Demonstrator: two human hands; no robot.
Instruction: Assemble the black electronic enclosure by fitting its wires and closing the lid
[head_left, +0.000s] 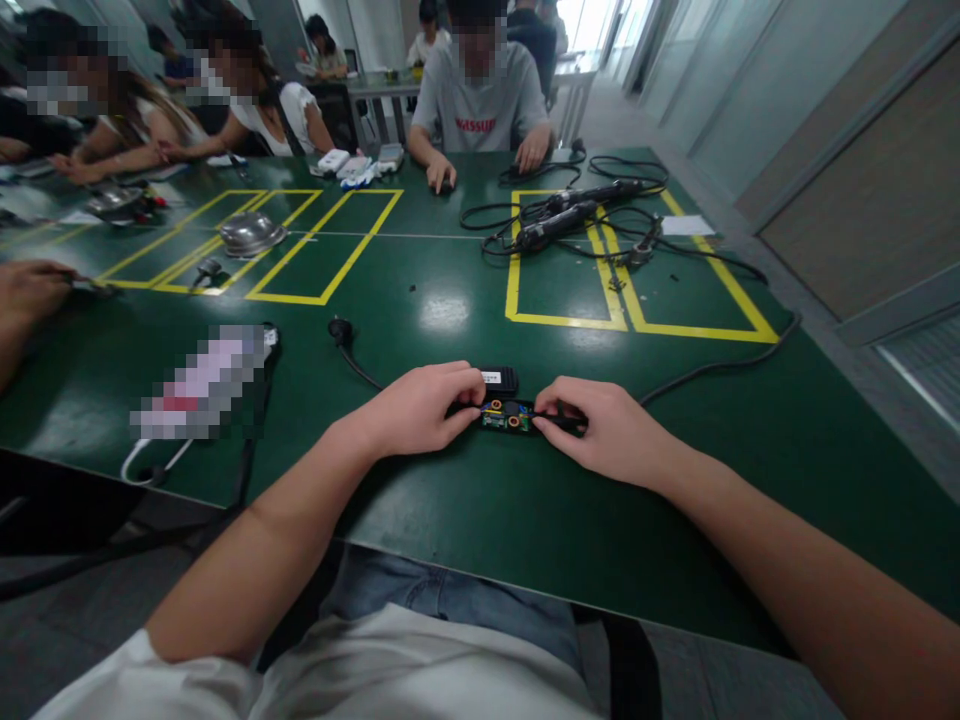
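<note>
A small circuit board (508, 417) with two copper-coloured coils sits in a narrow black housing on the green table, directly between my hands. My left hand (420, 408) is closed in a pinch on the black cable at the left end of the housing. At the other end, my right hand (604, 430) pinches the black cable (570, 420) where thin coloured wires meet the board. Just behind the board lies a black cover (501, 379) with a white label. A power plug (340, 330) rests left of it, its cord running under my left hand.
Black handheld tools (555, 225) with tangled cords lie at the back right inside yellow tape. A metal bowl-like part (253, 234) sits at the back left, a phone-like item (210, 380) nearer. A person (480, 110) sits opposite; another person's hand (30, 295) is at left.
</note>
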